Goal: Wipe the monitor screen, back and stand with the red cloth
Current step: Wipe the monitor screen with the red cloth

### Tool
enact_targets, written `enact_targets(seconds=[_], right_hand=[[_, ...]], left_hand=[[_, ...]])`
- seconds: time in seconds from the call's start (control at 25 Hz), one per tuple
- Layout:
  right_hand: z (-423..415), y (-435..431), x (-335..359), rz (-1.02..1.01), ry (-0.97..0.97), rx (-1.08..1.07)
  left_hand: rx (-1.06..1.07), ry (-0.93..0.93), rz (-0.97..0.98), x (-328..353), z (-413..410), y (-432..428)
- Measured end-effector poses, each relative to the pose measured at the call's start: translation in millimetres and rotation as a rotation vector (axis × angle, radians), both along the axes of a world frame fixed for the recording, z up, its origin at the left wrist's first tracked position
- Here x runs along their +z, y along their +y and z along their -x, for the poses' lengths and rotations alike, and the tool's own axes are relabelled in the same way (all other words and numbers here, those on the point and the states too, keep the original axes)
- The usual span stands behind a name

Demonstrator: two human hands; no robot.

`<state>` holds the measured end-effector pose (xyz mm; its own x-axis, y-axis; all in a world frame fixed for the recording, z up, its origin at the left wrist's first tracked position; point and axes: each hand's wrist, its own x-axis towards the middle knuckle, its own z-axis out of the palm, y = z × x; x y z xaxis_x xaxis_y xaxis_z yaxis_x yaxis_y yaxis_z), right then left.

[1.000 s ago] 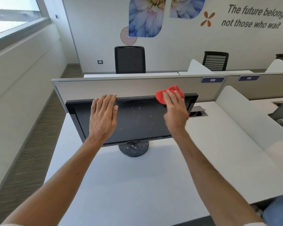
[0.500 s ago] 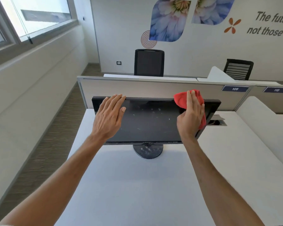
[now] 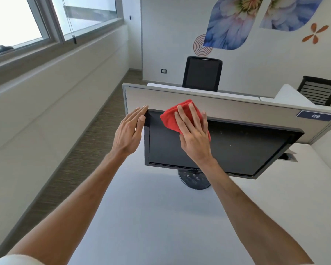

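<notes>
Head view, one frame.

- Red cloth (image 3: 170, 118) is bunched flat against the monitor (image 3: 237, 148), at about 10 o'clock on the screen and overlapping the top edge.
- Right hand (image 3: 194, 134) lies on the cloth with fingers straight and slightly spread, pressing it to the glass. Thumb not clearly seen.
- Left hand (image 3: 129, 131) is at 9 o'clock of the monitor, fingers straight and together, tips at the upper left corner. It seems to brace the frame, but contact is not certain.

Progress (judgement): early, still on the screen.
- Pale specks show across the screen from centre toward 3 o'clock, so that area looks unwiped.
- The round stand (image 3: 194, 180) at 6 o'clock looks speckled too.
- The back is not visible, so I assume it remains.

Room:
- The partition (image 3: 237, 104) stands close behind at 12 o'clock, so reaching the back will likely be tight unless the monitor is turned.
- The desk (image 3: 151, 217) gives open surface toward 6 o'clock.
- The desk's edge runs near the monitor at 9 o'clock.
- A cable opening (image 3: 288, 156) sits at 3 o'clock.
</notes>
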<state>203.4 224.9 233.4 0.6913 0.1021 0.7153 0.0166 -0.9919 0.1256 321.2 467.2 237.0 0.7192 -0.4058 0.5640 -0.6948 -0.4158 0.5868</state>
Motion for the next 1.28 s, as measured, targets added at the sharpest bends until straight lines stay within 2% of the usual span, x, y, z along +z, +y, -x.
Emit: enact_targets(seconds=[0.24, 0.36, 0.6, 0.84, 1.08, 1.28], right_hand=[[-36, 35, -4, 0.203, 0.056, 0.154], [-38, 34, -15, 0.206, 0.110, 0.191], [-21, 26, -56, 0.275, 0.364, 0.255], [-36, 48, -39, 0.281, 0.180, 0.223], [-47, 60, -96, 0.347, 0.388, 0.253], [-39, 67, -142, 0.386, 0.714, 0.206]], left_hand=[[-0.078, 0.112, 0.200, -11, 6, -4], [-0.055, 0.126, 0.203, -12, 5, -6], [-0.040, 0.096, 0.170, -9, -2, -5], [-0.015, 0.105, 0.160, -13, -3, -1], [0.032, 0.106, 0.107, -16, -13, -1], [0.029, 0.114, 0.092, -14, -12, 1]])
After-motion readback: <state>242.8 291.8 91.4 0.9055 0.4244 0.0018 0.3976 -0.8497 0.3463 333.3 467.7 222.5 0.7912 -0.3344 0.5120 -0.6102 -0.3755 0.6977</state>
